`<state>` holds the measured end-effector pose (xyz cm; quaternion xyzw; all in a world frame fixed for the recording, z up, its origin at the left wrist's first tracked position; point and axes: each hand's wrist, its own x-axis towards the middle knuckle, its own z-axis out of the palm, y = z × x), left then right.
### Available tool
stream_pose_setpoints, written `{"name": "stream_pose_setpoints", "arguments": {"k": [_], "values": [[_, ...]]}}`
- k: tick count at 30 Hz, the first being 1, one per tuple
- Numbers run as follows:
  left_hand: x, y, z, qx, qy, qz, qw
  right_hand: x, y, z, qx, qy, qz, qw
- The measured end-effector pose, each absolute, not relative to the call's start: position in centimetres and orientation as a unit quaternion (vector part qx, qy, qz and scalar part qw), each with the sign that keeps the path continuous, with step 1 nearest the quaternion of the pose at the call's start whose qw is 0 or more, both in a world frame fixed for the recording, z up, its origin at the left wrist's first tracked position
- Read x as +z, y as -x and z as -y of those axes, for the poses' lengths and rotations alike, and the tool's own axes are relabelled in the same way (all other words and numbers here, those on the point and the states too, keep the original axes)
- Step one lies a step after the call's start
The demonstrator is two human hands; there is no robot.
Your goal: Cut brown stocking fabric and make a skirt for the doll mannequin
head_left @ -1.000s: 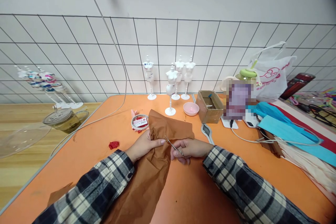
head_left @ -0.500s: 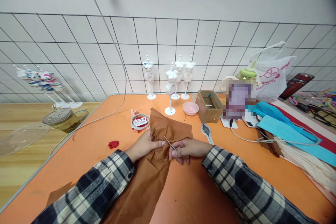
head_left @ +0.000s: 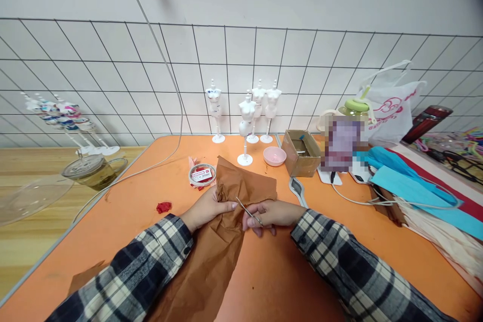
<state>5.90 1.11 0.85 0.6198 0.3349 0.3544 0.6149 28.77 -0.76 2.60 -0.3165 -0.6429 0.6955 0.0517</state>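
Left hand (head_left: 207, 210) pinching brown paper (head_left: 226, 231); right hand (head_left: 272, 214) clamped on scissors (head_left: 249, 211), palm down

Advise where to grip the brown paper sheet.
Pinch the brown paper at its gathered middle, coming from the left, where the left hand holds it: the creases bunch there, and the right hand with a thin metal tool occupies the other side.

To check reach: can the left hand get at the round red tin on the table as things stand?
Probably yes: the round red tin lies just beyond the left hand, nothing between them. But that hand grips the brown paper and must release it.
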Motion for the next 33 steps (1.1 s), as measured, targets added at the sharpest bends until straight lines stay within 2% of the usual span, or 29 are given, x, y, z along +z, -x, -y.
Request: {"name": "stream_pose_setpoints", "arguments": {"k": [9,33], "values": [[1.1,-6.0,-0.9,0.367,-0.588,-0.345,0.633,3.3,-28.4,1.1,0.664,0.363,0.651,0.056],[0.9,-5.8,-1.2,0.34,-0.6,-0.342,0.639,2.1,-28.4,0.7,0.658,0.361,0.658,0.057]]}}
